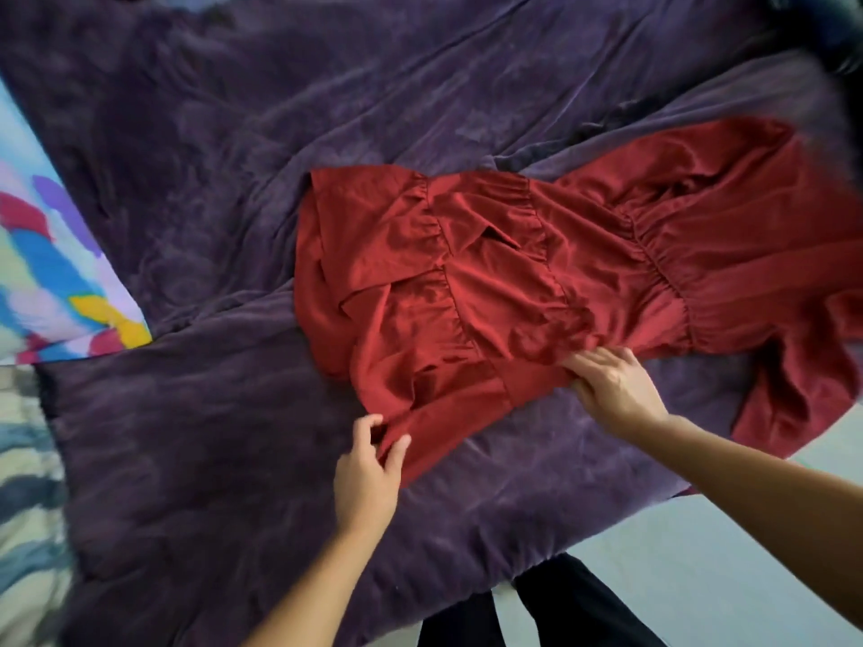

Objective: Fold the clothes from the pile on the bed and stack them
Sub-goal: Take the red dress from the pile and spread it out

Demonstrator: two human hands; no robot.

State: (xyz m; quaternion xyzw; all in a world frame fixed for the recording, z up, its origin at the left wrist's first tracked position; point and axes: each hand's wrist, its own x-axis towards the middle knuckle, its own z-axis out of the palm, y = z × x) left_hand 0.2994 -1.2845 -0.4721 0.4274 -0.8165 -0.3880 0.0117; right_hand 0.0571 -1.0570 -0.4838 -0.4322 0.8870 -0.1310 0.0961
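Observation:
A red dress with gathered seams lies spread across the purple blanket on the bed, its skirt end trailing over the right edge. My left hand pinches the near lower corner of the red fabric between thumb and fingers. My right hand grips the dress's near edge further right, fingers curled into the cloth.
A colourful patterned cloth lies at the left edge of the bed, with a blue-and-white patterned fabric below it. A dark blurred shape sits at the top right corner. Pale floor shows beyond the bed's near edge.

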